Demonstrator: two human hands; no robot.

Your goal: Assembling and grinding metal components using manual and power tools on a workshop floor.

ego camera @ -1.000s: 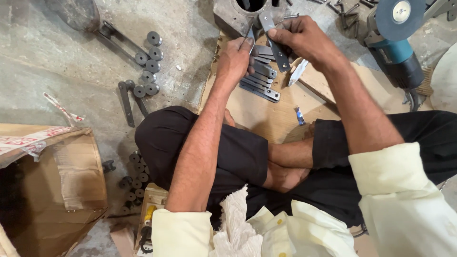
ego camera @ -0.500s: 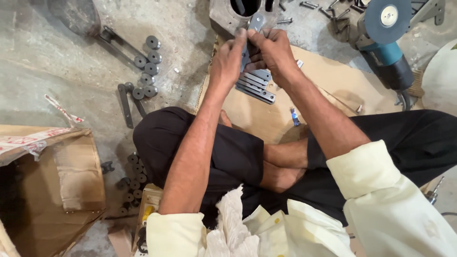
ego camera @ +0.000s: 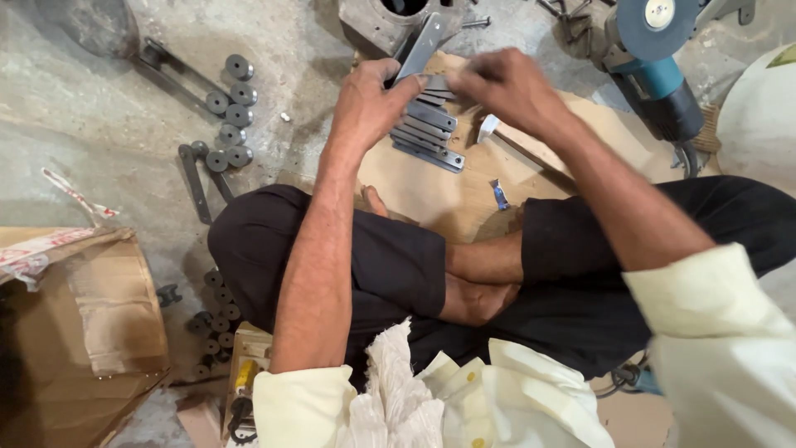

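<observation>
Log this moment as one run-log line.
left hand: holds flat metal strip | right hand: blurred, over stack of metal strips | cardboard sheet under stack | angle grinder right

left hand [ego camera: 369,99] grips a flat metal strip [ego camera: 423,46] above stacked metal plates [ego camera: 427,133]; right hand [ego camera: 506,87] hovers beside.
</observation>
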